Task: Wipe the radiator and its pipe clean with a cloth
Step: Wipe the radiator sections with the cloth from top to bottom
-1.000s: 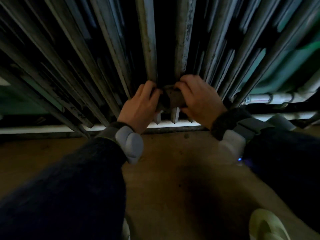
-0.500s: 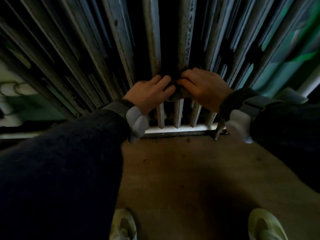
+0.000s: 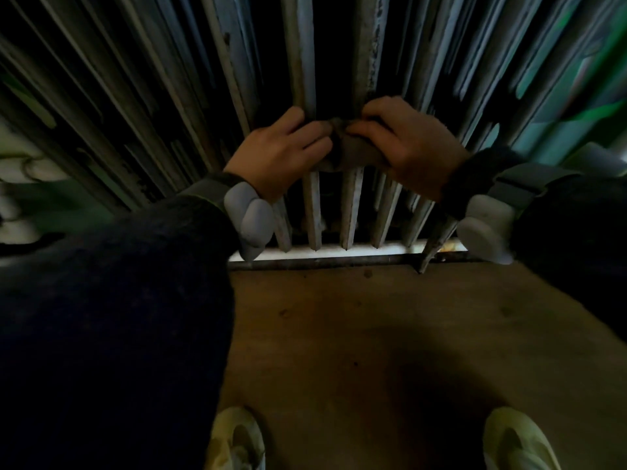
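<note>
Your left hand [image 3: 281,154] and right hand [image 3: 407,147] both have their fingers curled round the dark cloth [image 3: 353,152], each gripping one end. The cloth sits bunched between them, pressed against the lower part of the radiator [image 3: 298,45] across its middle fins. Grey strapped devices [image 3: 251,222] sit at your wrists over dark sleeves [image 3: 118,317], and your pale left shoe [image 3: 237,439] and right shoe [image 3: 515,439] stand on the brown floor [image 3: 339,334] below.

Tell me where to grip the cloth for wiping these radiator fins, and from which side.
Grip the cloth by its two ends, one in each hand, coming from the front. It lies bunched across the upright radiator fins, so the left hand and right hand pinching either end should hold it taut.
</note>
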